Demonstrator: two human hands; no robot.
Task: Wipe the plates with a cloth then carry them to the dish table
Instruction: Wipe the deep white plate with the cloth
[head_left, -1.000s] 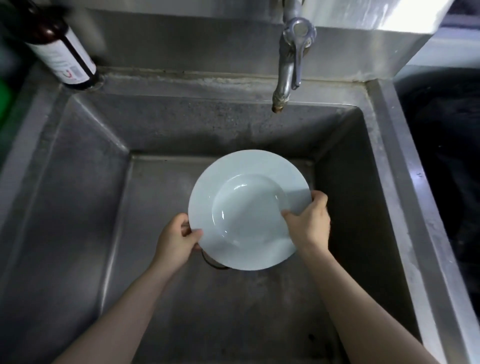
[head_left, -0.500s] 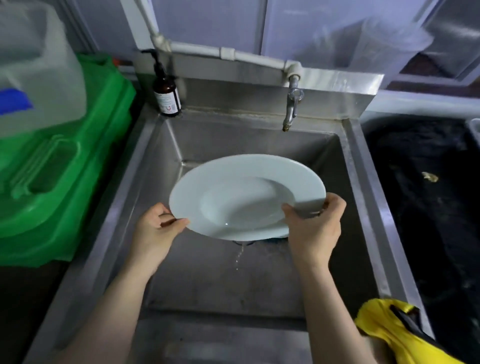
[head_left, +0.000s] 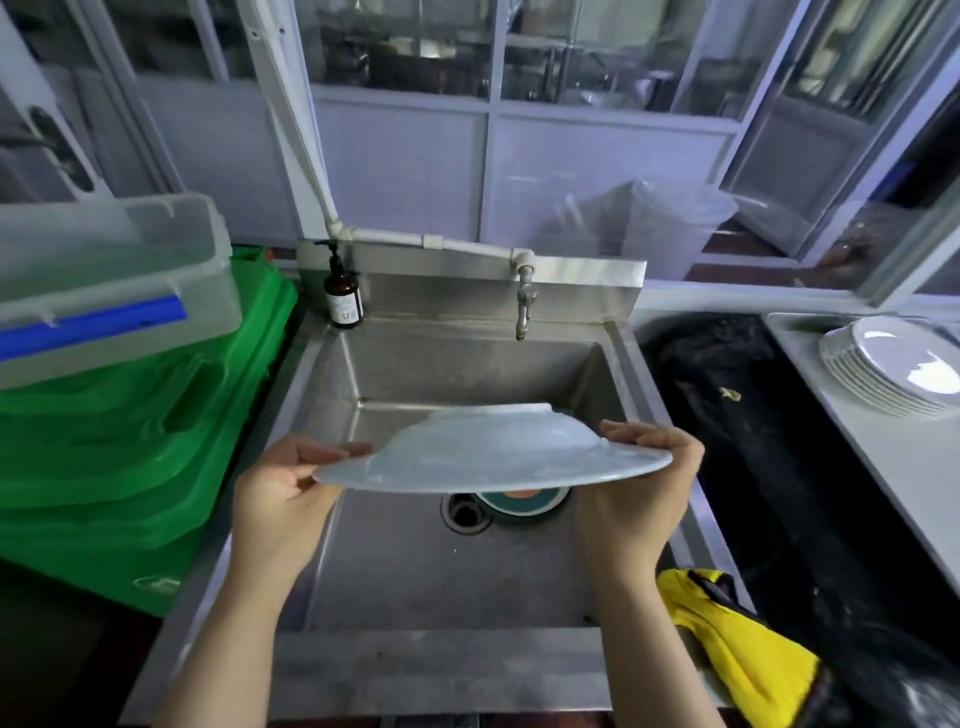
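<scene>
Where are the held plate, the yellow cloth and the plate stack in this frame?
Plate (head_left: 493, 452): head view, on its upturned underside, between both hands.
Yellow cloth (head_left: 748, 660): head view, on its middle fold, at the sink's right front corner.
Plate stack (head_left: 904, 366): head view, on the top plate's face.

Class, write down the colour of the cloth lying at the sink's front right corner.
The cloth is bright yellow with a dark strip, shown in the head view.

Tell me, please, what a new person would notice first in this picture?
First, the pale round ceramic plate, turned underside up over the steel sink, gripped at its rim by the left hand and the right hand. Then the bright green plastic crates at the left and the yellow cloth at the sink's right front corner.
</scene>
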